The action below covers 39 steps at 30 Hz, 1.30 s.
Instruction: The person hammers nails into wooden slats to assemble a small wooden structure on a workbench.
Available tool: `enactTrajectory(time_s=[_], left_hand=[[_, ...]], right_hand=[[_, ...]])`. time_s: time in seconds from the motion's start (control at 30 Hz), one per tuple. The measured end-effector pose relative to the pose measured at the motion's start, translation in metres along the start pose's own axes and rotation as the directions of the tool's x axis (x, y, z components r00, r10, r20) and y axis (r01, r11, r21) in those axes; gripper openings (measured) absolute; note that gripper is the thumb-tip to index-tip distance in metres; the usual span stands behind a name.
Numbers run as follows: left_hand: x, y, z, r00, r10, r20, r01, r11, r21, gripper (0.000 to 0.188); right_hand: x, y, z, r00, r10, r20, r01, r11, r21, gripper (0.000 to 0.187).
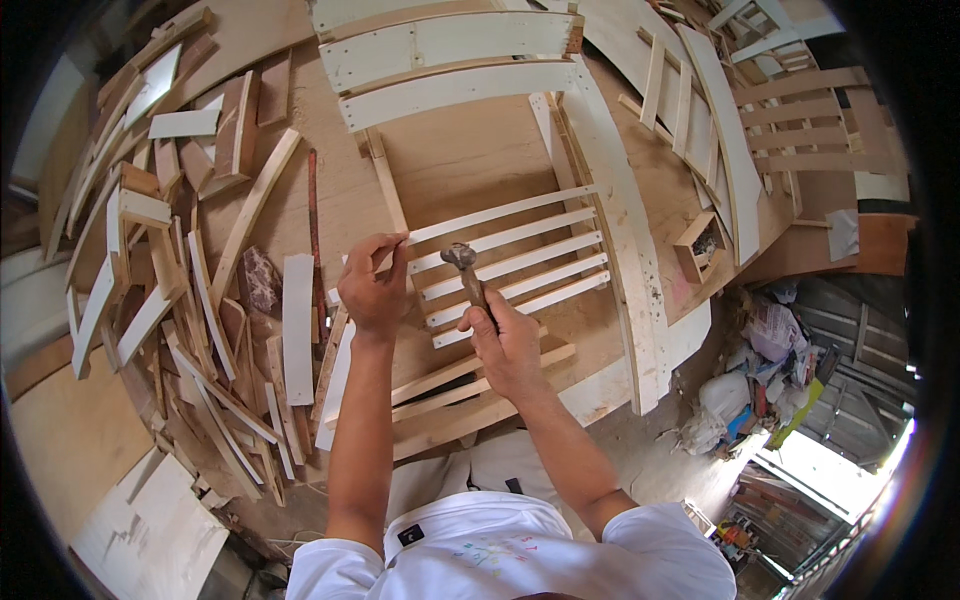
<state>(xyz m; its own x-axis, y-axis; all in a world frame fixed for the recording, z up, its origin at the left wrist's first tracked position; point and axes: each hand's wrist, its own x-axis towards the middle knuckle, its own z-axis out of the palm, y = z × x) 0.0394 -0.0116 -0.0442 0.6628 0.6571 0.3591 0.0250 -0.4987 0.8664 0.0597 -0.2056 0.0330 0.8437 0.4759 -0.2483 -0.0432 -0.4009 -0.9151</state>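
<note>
My right hand (508, 345) is wrapped round the handle of a hammer (462, 262), its dark metal head raised over the white slats. My left hand (375, 285) has thumb and forefinger pinched at the left end of the topmost thin white slat (500, 213); whatever is between the fingertips is too small to make out. Several such slats lie side by side in a wooden frame, their right ends at a long white side piece (615, 190). Wider white curved boards (455, 50) span the frame's far end.
Loose wood offcuts (215, 330) are heaped along the left. On the right stands a small wooden box (698, 247) with small dark bits inside. A slatted wooden panel (805, 130) is at the far right. Bags (725, 395) lie on the floor beyond the table's right edge.
</note>
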Motion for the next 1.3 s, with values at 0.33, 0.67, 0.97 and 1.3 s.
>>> enactTrajectory(time_s=[0.33, 0.67, 0.97, 1.3], left_hand=[[-0.002, 0.0, 0.004, 0.997, 0.029, -0.071, -0.031, 0.999, -0.034, 0.025], [-0.004, 0.0, 0.0, 0.999, 0.003, -0.049, -0.002, 0.999, 0.032, 0.028], [-0.007, -0.008, 0.001, 0.997, 0.06, -0.055, -0.056, 0.996, 0.07, 0.031], [-0.002, -0.004, 0.005, 0.991, 0.109, -0.082, -0.103, 0.992, 0.079, 0.027]], right_hand=[[0.014, -0.023, 0.004, 0.993, -0.106, 0.051, 0.113, 0.981, -0.159, 0.046], [0.046, -0.037, 0.003, 0.918, -0.342, 0.202, 0.397, 0.817, -0.418, 0.05], [0.04, -0.036, 0.004, 0.895, -0.42, 0.154, 0.443, 0.791, -0.421, 0.053], [0.036, -0.035, 0.001, 0.896, -0.436, 0.084, 0.43, 0.806, -0.406, 0.054]])
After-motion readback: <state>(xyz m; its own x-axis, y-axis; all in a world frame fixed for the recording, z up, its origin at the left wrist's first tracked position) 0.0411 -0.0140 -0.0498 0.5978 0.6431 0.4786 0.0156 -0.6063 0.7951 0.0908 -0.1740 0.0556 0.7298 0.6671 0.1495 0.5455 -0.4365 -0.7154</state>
